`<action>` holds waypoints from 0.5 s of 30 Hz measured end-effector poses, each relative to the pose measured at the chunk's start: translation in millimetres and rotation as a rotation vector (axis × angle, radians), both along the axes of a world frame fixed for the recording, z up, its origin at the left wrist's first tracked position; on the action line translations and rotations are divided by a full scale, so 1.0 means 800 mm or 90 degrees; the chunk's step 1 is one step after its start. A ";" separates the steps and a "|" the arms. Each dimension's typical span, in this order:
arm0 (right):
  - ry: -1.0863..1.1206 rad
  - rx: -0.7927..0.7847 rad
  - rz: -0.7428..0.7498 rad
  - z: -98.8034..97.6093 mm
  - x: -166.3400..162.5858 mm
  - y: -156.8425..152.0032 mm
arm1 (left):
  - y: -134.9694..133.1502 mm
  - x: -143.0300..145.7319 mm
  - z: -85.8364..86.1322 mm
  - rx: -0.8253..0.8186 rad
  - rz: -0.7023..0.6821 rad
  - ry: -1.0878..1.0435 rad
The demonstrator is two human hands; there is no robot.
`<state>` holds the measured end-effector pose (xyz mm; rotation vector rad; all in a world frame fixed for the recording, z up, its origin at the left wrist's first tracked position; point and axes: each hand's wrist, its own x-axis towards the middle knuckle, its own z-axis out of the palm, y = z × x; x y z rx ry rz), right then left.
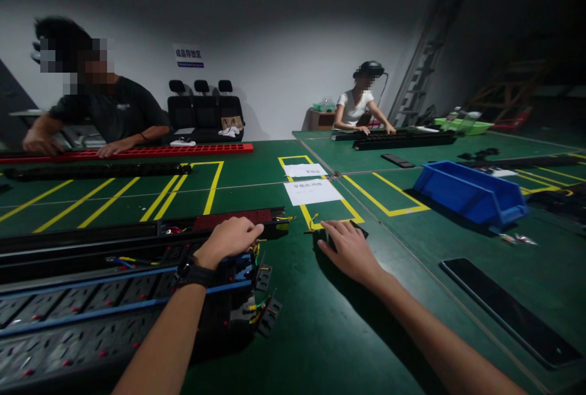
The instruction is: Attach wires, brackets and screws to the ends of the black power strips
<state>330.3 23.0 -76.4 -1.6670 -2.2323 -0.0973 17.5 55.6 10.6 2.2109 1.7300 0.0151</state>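
Observation:
My left hand (pixel 233 237), with a dark wristband, rests over the right end of a long black rail (pixel 280 221). Its fingers curl over the rail beside a dark red strip (pixel 201 223), their tips partly hidden. My right hand (pixel 348 250) reaches low over the green table, fingers stretched forward and thumb apart. A small black piece (pixel 361 229) shows beyond its knuckles, partly covered. By the fingertips stands a short yellow-green wire (pixel 314 221). Below my left hand lie black socket strips (pixel 91 300) with blue edges; loose wires and black end plates (pixel 268 317) hang at their right ends.
A blue bin (pixel 467 196) and a long dark flat panel (pixel 508 309) are on the right. Paper labels (pixel 314 193) lie ahead on the table (pixel 293 334). Across it, one person (pixel 114 111) handles a red rail (pixel 220 149); another (pixel 359 105) works at black rails (pixel 403 140).

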 end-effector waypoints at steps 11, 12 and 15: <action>0.080 0.102 -0.099 0.029 0.032 0.010 | 0.000 0.000 0.001 0.017 -0.008 0.008; 0.040 0.086 -0.152 0.030 0.045 0.014 | 0.000 0.000 0.002 0.013 -0.006 0.007; -0.038 -0.009 -0.235 0.031 0.072 0.021 | 0.000 0.000 0.002 0.003 -0.005 0.003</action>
